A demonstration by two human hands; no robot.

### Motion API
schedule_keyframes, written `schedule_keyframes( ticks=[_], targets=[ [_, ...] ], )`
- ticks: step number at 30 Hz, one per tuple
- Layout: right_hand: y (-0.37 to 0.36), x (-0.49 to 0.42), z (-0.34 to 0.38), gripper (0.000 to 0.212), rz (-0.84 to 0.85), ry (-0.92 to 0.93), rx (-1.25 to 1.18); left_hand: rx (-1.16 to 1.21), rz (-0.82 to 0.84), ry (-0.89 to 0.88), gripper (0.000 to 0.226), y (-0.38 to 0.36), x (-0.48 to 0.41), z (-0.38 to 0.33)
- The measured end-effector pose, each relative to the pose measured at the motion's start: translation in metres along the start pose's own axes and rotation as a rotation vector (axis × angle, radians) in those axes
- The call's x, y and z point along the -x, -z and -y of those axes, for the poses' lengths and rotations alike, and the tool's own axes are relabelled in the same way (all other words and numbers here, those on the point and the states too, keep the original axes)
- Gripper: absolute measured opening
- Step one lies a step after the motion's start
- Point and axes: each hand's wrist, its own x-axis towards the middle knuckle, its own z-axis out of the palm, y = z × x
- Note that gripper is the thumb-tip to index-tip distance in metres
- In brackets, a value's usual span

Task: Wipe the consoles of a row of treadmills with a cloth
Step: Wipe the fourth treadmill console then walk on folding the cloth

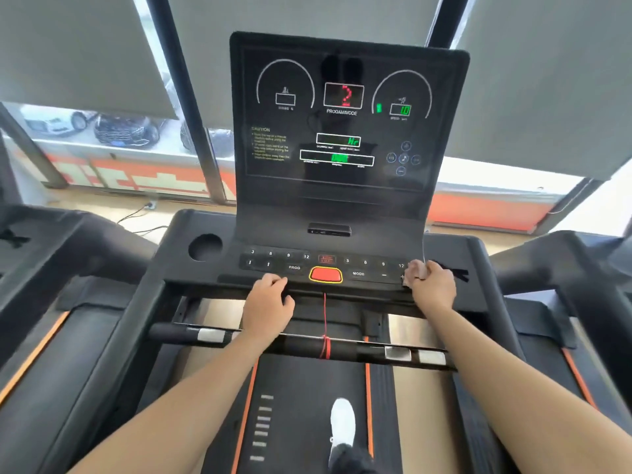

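Note:
A black treadmill console point(345, 206) fills the middle of the view, its upright display panel point(345, 114) lit with red and green digits. Below it lies a button strip with a red stop button point(325, 274). My right hand point(433, 285) is closed on a small pale cloth point(415, 270), pressed against the right end of the button strip. My left hand point(268, 299) rests with curled fingers on the console's front edge, left of the stop button, holding nothing that I can see.
A round cup holder point(205, 247) sits at the console's left. A red safety cord point(325, 323) hangs down to the cross handlebar point(301, 343). Neighbouring treadmills point(51, 254) stand on both sides. A white shoe point(343, 425) is on the belt. Windows with grey blinds lie ahead.

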Motion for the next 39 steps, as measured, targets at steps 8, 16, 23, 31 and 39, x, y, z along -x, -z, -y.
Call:
schedule_keyframes(
  ticks=[8, 16, 23, 31, 39],
  targets=[
    [-0.018, 0.034, 0.009, 0.019, -0.098, 0.107, 0.238, -0.073, -0.021, -0.127, 0.05, -0.001, 0.003, 0.014],
    [-0.061, 0.091, 0.009, 0.02, 0.021, 0.208, 0.106, -0.117, 0.077, -0.165, 0.062, 0.002, 0.011, 0.02],
    [-0.075, 0.104, 0.04, 0.028, 0.422, 0.466, 0.159, -0.12, 0.14, -0.195, 0.067, 0.008, 0.013, 0.023],
    [-0.072, 0.095, 0.071, 0.029, 0.465, 0.495, 0.094, -0.13, 0.219, -0.183, 0.067, 0.007, 0.023, 0.033],
    [-0.057, 0.017, 0.086, 0.04, 0.226, 0.478, -0.027, -0.156, 0.26, -0.059, 0.07, 0.014, 0.015, 0.007]
  ],
)
